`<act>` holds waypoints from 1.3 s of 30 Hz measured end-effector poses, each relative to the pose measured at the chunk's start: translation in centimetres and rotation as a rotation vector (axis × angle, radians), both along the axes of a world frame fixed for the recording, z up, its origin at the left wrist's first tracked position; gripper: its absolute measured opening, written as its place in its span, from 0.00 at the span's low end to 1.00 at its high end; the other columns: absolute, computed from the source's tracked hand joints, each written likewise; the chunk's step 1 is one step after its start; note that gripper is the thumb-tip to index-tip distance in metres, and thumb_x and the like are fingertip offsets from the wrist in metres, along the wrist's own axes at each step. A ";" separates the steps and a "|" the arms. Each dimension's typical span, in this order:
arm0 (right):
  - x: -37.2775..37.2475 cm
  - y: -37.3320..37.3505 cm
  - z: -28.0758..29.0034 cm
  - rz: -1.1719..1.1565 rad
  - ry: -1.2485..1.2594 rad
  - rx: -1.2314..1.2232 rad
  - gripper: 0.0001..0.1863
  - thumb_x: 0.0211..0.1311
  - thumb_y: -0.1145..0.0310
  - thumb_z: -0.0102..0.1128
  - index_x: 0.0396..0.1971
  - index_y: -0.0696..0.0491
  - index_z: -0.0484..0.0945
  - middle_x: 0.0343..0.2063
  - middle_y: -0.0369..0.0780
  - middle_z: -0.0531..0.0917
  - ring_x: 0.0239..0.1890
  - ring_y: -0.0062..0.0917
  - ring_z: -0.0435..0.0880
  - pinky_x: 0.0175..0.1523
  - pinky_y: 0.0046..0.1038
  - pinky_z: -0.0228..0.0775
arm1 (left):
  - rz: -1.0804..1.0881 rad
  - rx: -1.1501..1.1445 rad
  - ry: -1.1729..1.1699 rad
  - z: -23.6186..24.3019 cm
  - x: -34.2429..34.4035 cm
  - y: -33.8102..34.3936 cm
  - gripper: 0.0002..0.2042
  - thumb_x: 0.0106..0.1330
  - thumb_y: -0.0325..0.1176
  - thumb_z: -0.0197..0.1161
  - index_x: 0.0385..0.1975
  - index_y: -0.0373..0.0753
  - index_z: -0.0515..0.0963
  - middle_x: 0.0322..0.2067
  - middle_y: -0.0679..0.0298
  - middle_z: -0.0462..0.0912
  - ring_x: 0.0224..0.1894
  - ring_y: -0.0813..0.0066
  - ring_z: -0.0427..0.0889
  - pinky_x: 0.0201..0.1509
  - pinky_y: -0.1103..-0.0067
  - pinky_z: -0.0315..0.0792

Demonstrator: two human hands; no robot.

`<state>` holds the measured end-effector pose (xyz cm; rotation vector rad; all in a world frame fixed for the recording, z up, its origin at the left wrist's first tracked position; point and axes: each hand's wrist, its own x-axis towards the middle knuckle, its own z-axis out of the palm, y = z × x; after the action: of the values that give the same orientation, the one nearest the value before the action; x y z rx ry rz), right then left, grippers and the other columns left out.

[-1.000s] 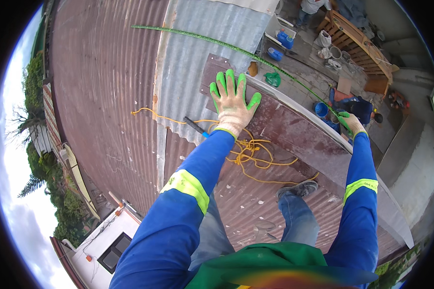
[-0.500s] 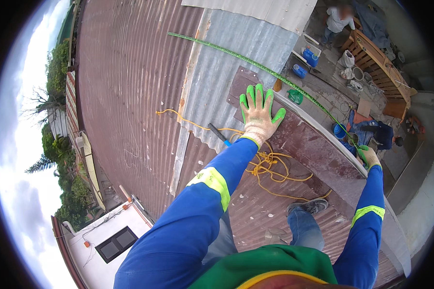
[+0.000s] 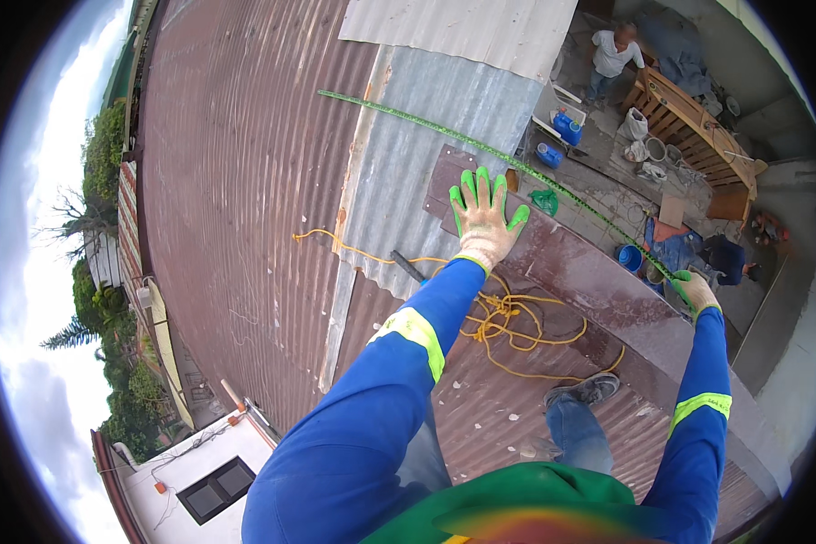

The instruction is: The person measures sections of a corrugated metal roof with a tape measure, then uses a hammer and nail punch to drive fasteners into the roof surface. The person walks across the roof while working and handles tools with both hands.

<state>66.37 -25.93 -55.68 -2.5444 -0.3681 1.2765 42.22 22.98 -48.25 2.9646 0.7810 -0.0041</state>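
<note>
Left hand (image 3: 486,225): you are spreading it over maroon flashing (image 3: 598,279) at the edge of the roof (image 3: 245,208).
Right hand (image 3: 695,292): you are pinching the green strip (image 3: 480,143).

The rope (image 3: 491,315) lay on the roof (image 3: 245,227) between the left hand (image 3: 486,220) and the shoe (image 3: 596,389). Beyond that hand, the tape measure (image 3: 467,139) stretched rightward over a sheet (image 3: 417,163) to the right hand (image 3: 694,291).

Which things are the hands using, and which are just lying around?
Seem in use:
- long green strip, held in the right hand
- brown metal sheet, under the spread left hand

Just lying about:
- tangled yellow rope
- black stick
- blue containers down below
</note>
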 end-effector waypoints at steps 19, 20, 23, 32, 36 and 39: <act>-24.6 9.2 44.8 -0.096 0.260 -0.036 0.27 0.68 0.46 0.65 0.60 0.46 0.87 0.37 0.34 0.88 0.36 0.22 0.82 0.39 0.31 0.75 | 0.780 -2.256 -0.240 15.1 -13.0 -5.7 0.54 0.70 0.76 0.53 0.85 0.46 0.42 0.81 0.48 0.53 0.78 0.40 0.62 0.78 0.50 0.63; -26.7 10.5 45.0 -0.078 0.245 -0.053 0.28 0.68 0.45 0.64 0.60 0.47 0.87 0.37 0.36 0.89 0.38 0.24 0.83 0.42 0.32 0.76 | 0.815 -2.341 -0.294 15.9 -13.2 -5.8 0.54 0.70 0.75 0.56 0.84 0.46 0.44 0.80 0.47 0.57 0.76 0.40 0.66 0.76 0.50 0.66; -32.1 13.7 45.8 -0.089 0.221 0.120 0.25 0.70 0.46 0.64 0.58 0.46 0.87 0.31 0.32 0.83 0.29 0.19 0.75 0.32 0.29 0.70 | 1.187 -2.299 -0.636 17.5 -13.8 -4.0 0.49 0.69 0.71 0.63 0.79 0.42 0.56 0.72 0.47 0.69 0.68 0.41 0.75 0.70 0.48 0.73; -46.7 4.9 51.0 -0.231 0.485 0.010 0.24 0.69 0.54 0.64 0.61 0.46 0.86 0.32 0.31 0.84 0.29 0.19 0.78 0.33 0.27 0.72 | 1.133 -1.938 -1.128 19.9 -23.8 18.0 0.19 0.78 0.57 0.60 0.38 0.46 0.80 0.31 0.63 0.85 0.35 0.58 0.88 0.40 0.59 0.84; -53.6 -1.0 52.2 -0.486 0.473 -0.061 0.23 0.66 0.62 0.70 0.60 0.48 0.86 0.32 0.31 0.85 0.28 0.17 0.78 0.32 0.26 0.72 | 1.072 -1.768 -1.270 25.0 -27.0 28.5 0.17 0.79 0.55 0.58 0.39 0.48 0.81 0.29 0.69 0.84 0.31 0.68 0.86 0.33 0.66 0.83; -56.4 -3.2 52.2 -0.536 0.519 0.069 0.29 0.63 0.69 0.72 0.65 0.55 0.80 0.34 0.33 0.87 0.26 0.17 0.78 0.30 0.24 0.71 | 1.032 -1.695 -1.288 28.0 -28.9 32.3 0.17 0.80 0.53 0.58 0.40 0.47 0.81 0.29 0.68 0.84 0.31 0.67 0.86 0.33 0.67 0.83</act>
<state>10.00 -29.14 -3.43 -1.9463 0.3469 1.5720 13.30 55.27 -20.22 0.5146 1.0066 0.7185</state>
